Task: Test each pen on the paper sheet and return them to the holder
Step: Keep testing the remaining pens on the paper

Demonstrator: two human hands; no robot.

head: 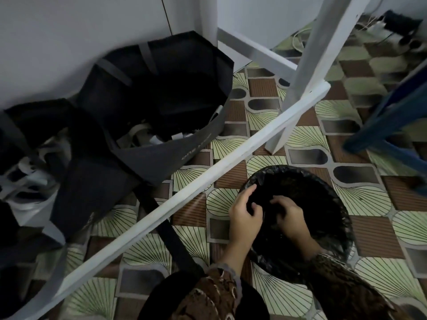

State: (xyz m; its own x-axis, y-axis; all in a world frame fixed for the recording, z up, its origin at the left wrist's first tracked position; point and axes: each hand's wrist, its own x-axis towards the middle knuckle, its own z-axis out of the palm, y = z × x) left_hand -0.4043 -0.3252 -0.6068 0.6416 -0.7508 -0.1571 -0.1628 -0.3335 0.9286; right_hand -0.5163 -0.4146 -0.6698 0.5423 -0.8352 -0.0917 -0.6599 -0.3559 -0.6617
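Reaching into the round black-bagged bin [335, 183], the left hand [245, 218] and right hand [290, 215] curl their fingers, gripping I cannot tell what; no pens show near them, so progress is unclear.

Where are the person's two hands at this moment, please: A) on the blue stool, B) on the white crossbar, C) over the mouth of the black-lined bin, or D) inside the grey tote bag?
C: the left hand and the right hand are both over the dark opening of the black-lined bin, the left one at its near-left rim.
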